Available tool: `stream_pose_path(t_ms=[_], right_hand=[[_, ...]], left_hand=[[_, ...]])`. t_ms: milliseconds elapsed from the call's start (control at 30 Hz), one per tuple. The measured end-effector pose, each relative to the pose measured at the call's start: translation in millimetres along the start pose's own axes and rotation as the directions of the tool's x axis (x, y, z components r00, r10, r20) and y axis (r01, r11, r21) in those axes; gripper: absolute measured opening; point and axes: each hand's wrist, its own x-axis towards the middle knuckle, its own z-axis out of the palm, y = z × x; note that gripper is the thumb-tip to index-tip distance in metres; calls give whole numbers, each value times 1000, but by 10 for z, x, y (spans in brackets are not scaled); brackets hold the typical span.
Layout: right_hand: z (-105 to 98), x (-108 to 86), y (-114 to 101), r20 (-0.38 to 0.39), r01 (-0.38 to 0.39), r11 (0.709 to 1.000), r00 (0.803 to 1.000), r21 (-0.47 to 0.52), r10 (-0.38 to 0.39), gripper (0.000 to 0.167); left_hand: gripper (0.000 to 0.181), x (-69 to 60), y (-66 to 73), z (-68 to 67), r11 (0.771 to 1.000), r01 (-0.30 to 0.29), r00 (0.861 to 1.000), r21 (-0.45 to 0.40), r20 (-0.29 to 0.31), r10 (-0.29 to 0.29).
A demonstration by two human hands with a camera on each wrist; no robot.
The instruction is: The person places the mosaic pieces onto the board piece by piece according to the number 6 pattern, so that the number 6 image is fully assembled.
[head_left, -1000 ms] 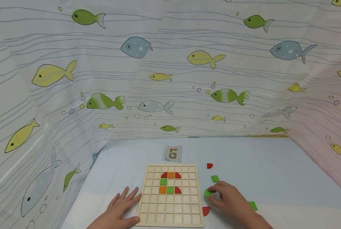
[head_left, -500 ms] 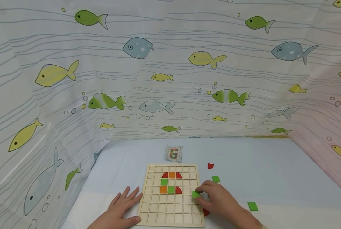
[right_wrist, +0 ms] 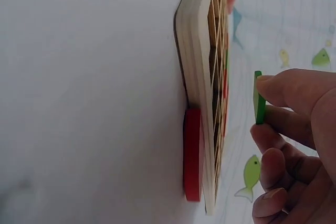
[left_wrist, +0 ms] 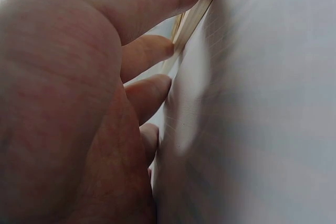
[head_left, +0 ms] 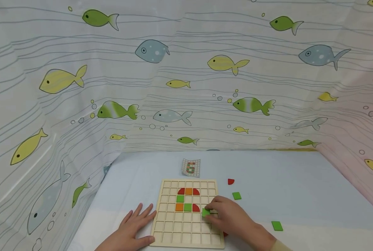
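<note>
Between thumb and fingertips my right hand (head_left: 231,216) pinches a green square tile (head_left: 206,212), held above the right part of a wooden grid board (head_left: 173,237). In the right wrist view that green tile (right_wrist: 259,98) is apart from the board, seen edge-on. My left hand (head_left: 130,228) lies with fingers spread at the board's left edge; in the left wrist view its thumb (left_wrist: 157,3) touches the rim. Set in the board's cells are red quarter-round tiles (head_left: 196,191), orange squares (head_left: 188,191) and green squares (head_left: 180,198).
Behind the board lies a small pattern card (head_left: 191,167). On the right are a loose red quarter-round (head_left: 231,181) and green squares (head_left: 236,196), (head_left: 277,226). Another red piece (right_wrist: 193,156) lies against the board's right edge. A fish-printed curtain (head_left: 186,69) surrounds the table.
My right hand has picked up the green tile from the table right of the board and carried it left over the grid. My left hand has stayed at the left edge.
</note>
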Motion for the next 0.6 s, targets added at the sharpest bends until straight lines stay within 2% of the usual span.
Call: stream_pose_path(t_ms=[200,600], right_hand=[[46,67,-62,7,46,999,999,7,-46,19],[97,161,-166,46,39,999,998,-13,-38,17]], left_hand=[[72,-2,10,-6,1000,7,1000,-9,4,-7],[72,-9,-3,3,1000,-7,1000,20,-20,7]])
